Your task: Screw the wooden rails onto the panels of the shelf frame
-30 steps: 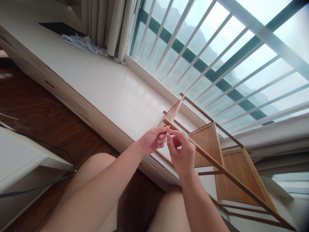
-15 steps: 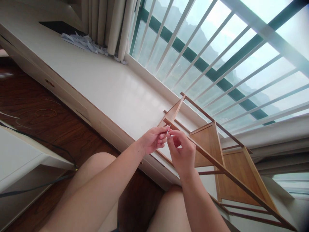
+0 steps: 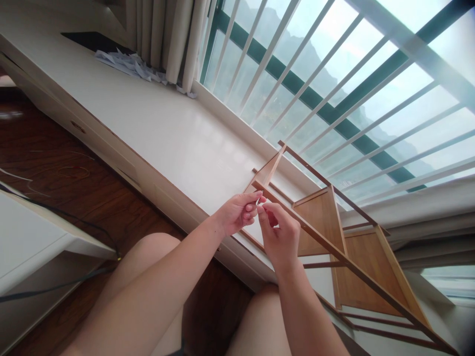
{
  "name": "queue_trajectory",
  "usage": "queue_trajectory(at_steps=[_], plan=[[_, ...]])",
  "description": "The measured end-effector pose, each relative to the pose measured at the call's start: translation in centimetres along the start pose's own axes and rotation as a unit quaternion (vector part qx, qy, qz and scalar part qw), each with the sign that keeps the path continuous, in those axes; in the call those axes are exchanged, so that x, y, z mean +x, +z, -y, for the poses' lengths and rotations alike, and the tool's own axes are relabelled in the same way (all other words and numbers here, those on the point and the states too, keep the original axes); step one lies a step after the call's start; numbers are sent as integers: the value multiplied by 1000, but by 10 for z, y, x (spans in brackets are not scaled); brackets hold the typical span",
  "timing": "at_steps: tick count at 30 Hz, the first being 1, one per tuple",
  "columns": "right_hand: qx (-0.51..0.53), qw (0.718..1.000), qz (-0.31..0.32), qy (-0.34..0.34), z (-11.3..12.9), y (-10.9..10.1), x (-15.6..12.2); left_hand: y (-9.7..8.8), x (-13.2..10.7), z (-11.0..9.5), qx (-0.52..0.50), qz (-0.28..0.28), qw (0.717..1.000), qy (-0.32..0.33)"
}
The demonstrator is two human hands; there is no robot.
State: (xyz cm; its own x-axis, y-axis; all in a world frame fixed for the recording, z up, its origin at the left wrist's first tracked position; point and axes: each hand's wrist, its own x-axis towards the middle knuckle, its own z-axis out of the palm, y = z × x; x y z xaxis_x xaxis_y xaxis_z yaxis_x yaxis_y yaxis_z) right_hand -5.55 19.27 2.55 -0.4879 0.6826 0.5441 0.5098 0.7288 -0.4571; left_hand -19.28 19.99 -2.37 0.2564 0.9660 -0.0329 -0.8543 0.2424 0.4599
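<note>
My left hand [image 3: 238, 213] is closed, its thumb and forefinger pinching a small, thin, silvery piece [image 3: 259, 200], too small to name. My right hand [image 3: 280, 233] meets it there, thumb and forefinger closed at the lower end of the same piece. Both hands are held just in front of the near rail of a wooden shelf rack [image 3: 367, 264]. This rack lies on its side on the white window ledge, its brown shelf panels standing between long rails. Whether the piece touches the rail cannot be made out.
The white ledge [image 3: 174, 133] runs along the barred window [image 3: 315, 84]. Crumpled white paper [image 3: 129, 66] lies by the curtain [image 3: 181, 39]. At the lower left stand white furniture [image 3: 40, 237] and a dark strap [image 3: 55, 289] above the dark wood floor [image 3: 44, 143].
The silvery piece has tilted slightly between my fingers. My right fingertips have shifted a little; both hands otherwise stay in place.
</note>
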Motion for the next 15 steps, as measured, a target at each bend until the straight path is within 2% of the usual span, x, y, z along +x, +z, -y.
queue_trajectory(at_steps=[8,15], plan=[[72,993,28,92,-8,14,-9,-3,3,3,10,-2,1000,18],[83,990,2,111,-6,10,-8,1,0,1,17,-5,1000,16]])
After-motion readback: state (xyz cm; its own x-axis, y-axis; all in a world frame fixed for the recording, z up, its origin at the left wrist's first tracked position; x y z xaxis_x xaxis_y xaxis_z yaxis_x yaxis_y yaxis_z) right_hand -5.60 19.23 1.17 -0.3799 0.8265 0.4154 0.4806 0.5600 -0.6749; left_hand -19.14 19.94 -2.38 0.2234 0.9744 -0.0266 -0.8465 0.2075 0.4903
